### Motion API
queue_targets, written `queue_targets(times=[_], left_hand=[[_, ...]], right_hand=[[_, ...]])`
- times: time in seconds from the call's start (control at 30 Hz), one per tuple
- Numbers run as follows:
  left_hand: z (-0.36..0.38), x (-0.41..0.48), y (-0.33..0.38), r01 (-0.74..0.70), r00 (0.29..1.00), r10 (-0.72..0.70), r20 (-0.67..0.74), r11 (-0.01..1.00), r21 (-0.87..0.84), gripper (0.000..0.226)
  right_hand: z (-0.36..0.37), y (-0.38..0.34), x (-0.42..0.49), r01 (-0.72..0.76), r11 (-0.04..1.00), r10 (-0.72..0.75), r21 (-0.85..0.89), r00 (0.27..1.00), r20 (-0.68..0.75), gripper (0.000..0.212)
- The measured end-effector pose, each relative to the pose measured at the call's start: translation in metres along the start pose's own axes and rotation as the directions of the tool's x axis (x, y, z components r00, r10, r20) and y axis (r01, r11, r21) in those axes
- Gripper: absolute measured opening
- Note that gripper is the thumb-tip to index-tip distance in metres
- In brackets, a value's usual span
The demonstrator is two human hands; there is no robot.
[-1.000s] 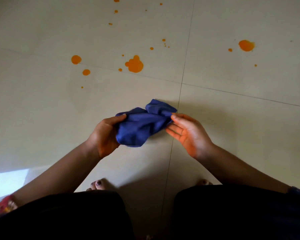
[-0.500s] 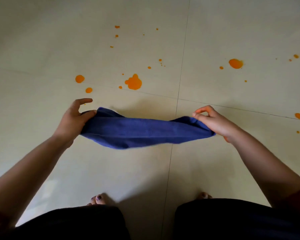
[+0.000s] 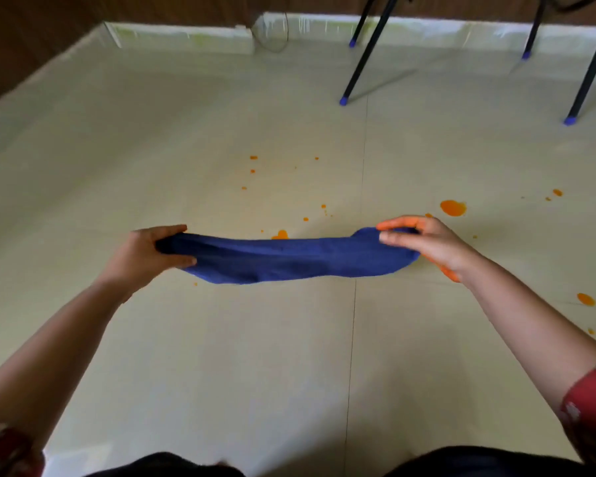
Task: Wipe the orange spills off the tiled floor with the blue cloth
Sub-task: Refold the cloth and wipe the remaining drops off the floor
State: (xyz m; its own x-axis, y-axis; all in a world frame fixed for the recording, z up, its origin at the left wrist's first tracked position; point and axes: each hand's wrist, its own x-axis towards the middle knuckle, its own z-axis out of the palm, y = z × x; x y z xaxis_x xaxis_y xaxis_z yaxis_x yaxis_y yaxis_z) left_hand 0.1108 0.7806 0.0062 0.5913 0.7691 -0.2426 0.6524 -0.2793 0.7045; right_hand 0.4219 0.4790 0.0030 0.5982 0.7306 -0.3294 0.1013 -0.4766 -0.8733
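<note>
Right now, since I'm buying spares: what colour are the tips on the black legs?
Blue tips; head view.

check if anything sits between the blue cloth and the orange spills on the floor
Nothing visible does. The left hand and right hand hold the blue cloth stretched over the tiled floor, with the orange spills just beyond it. The black chair legs stand farther back, clear of them.
</note>
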Motion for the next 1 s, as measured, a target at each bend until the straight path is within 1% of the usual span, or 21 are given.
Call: queue_targets(times=[0.03, 0.07, 0.1, 0.13, 0.17, 0.2, 0.27, 0.3, 0.33, 0.37, 0.4, 0.43, 0.47, 0.53, 0.57, 0.63, 0.7, 0.8, 0.9, 0.97, 1.0], left_hand=[[-0.004, 0.004, 0.002, -0.018, 1.000, 0.018, 0.005, 0.997, 0.073, 0.056], [-0.011, 0.008, 0.008, -0.033, 0.999, 0.034, 0.000, 0.993, 0.110, 0.053], [-0.015, 0.012, 0.012, -0.046, 0.999, 0.046, 0.001, 0.995, 0.087, 0.044], [-0.023, 0.016, 0.018, -0.060, 0.998, 0.061, -0.021, 0.996, 0.059, 0.031], [-0.030, 0.023, 0.022, -0.080, 0.996, 0.081, -0.024, 0.996, 0.036, 0.019], [-0.033, 0.028, 0.025, -0.083, 0.997, 0.083, -0.006, 0.996, 0.016, 0.015], [-0.046, 0.035, 0.031, -0.077, 0.994, 0.080, 0.072, 0.996, -0.047, 0.010], [-0.050, 0.033, 0.035, -0.059, 0.990, 0.073, 0.122, 0.991, -0.116, 0.007], [-0.051, 0.033, 0.036, -0.043, 0.983, 0.081, 0.167, 0.974, -0.220, 0.012], [-0.050, 0.032, 0.035, -0.016, 0.978, 0.087, 0.188, 0.936, -0.351, 0.023], [-0.045, 0.031, 0.035, 0.006, 0.980, 0.092, 0.175, 0.870, -0.493, 0.031], [-0.038, 0.028, 0.036, 0.037, 0.991, 0.048, 0.125, 0.798, -0.601, 0.030], [-0.029, 0.027, 0.037, 0.071, 0.996, -0.015, 0.087, 0.723, -0.688, 0.023], [-0.009, 0.022, 0.041, 0.138, 0.985, -0.166, 0.037, 0.650, -0.747, 0.017], [0.003, 0.018, 0.046, 0.169, 0.978, -0.206, 0.045, 0.643, -0.747, 0.017], [0.024, 0.008, 0.057, 0.239, 0.966, -0.233, 0.112, 0.638, -0.732, 0.020], [0.043, -0.004, 0.070, 0.272, 0.961, -0.224, 0.164, 0.643, -0.716, 0.023], [0.070, -0.021, 0.087, 0.297, 0.951, -0.143, 0.274, 0.662, -0.688, 0.028], [0.086, -0.033, 0.099, 0.254, 0.927, 0.037, 0.372, 0.669, -0.699, 0.038], [0.091, -0.038, 0.104, 0.186, 0.890, 0.171, 0.422, 0.710, -0.679, 0.041], [0.093, -0.039, 0.105, 0.152, 0.886, 0.199, 0.418, 0.727, -0.670, 0.038]], right_hand=[[-0.004, -0.005, 0.004, 0.025, 0.987, -0.020, -0.157, 0.999, 0.032, 0.032], [-0.009, -0.013, 0.008, 0.052, 0.943, -0.041, -0.328, 0.998, 0.041, 0.036], [-0.012, -0.019, 0.011, 0.069, 0.894, -0.059, -0.442, 0.998, 0.036, 0.033], [-0.015, -0.027, 0.016, 0.082, 0.868, -0.084, -0.491, 0.996, 0.018, 0.024], [-0.020, -0.034, 0.022, 0.088, 0.866, -0.103, -0.492, 0.995, -0.003, 0.014], [-0.025, -0.035, 0.025, 0.084, 0.880, -0.104, -0.468, 0.994, -0.018, 0.012], [-0.040, -0.039, 0.031, 0.096, 0.931, -0.113, -0.353, 0.993, -0.028, 0.019], [-0.046, -0.041, 0.031, 0.091, 0.964, -0.103, -0.251, 0.994, -0.034, 0.025], [-0.050, -0.043, 0.029, 0.086, 0.987, -0.091, -0.133, 0.995, -0.032, 0.037], [-0.052, -0.041, 0.029, 0.071, 0.997, -0.071, 0.011, 0.996, -0.049, 0.054], [-0.052, -0.037, 0.030, 0.074, 0.985, -0.060, 0.159, 0.994, -0.088, 0.067], [-0.049, -0.034, 0.030, 0.089, 0.957, -0.052, 0.277, 0.989, -0.137, 0.068], [-0.042, -0.032, 0.030, 0.102, 0.932, -0.040, 0.349, 0.983, -0.181, 0.056], [-0.021, -0.027, 0.029, 0.113, 0.894, 0.000, 0.433, 0.967, -0.254, 0.023], [-0.010, -0.024, 0.029, 0.116, 0.878, 0.014, 0.464, 0.963, -0.268, 0.019], [0.016, -0.024, 0.025, 0.081, 0.831, 0.051, 0.550, 0.974, -0.221, 0.020], [0.041, -0.032, 0.014, 0.037, 0.809, 0.050, 0.586, 0.990, -0.131, 0.020], [0.070, -0.048, -0.001, 0.052, 0.846, -0.060, 0.530, 0.998, 0.000, 0.019], [0.091, -0.067, -0.012, 0.117, 0.899, -0.183, 0.421, 0.976, 0.120, 0.018], [0.094, -0.074, -0.015, 0.129, 0.942, -0.201, 0.309, 0.956, 0.214, 0.026], [0.092, -0.075, -0.015, 0.131, 0.949, -0.207, 0.286, 0.945, 0.253, 0.031]])
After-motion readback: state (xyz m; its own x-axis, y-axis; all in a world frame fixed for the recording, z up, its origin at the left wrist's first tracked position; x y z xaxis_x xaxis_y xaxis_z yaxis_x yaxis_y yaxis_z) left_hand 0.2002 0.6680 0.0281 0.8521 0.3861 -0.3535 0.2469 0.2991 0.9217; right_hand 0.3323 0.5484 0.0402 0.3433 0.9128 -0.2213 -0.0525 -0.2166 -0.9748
